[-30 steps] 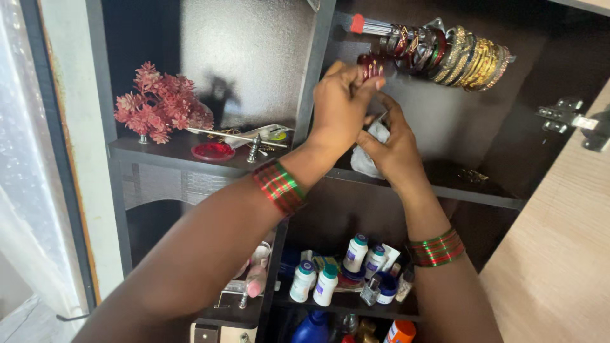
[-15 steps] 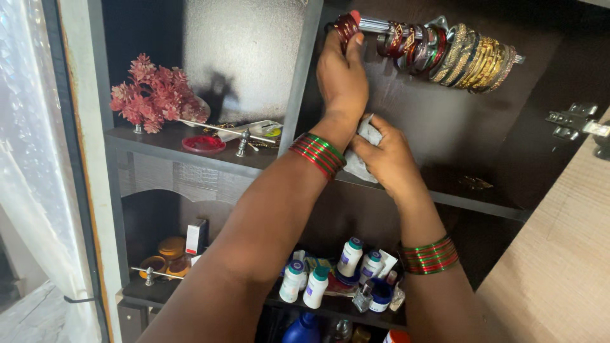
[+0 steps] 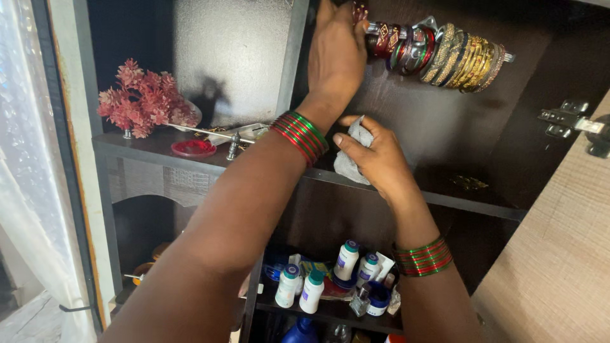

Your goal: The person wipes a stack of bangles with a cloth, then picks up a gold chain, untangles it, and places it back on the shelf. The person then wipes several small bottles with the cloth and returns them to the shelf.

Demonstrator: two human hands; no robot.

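my left hand (image 3: 337, 54) pinches a dark red bangle (image 3: 359, 11) at the open end of the bangle rod (image 3: 381, 29) in the cupboard, my right hand (image 3: 375, 159) clutches a crumpled grey cloth (image 3: 353, 152) below; seating the bangle looks to need a steady, level push.

Place: home, dressing cupboard.
Evidence: bangles (image 3: 457, 57) on a rod, toiletry bottles (image 3: 330, 276), artificial flowers (image 3: 143, 98), curtain (image 3: 25, 190).

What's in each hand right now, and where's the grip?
Left hand pinches a dark red bangle by its rim at the rod's end; right hand clutches a bunched grey cloth.
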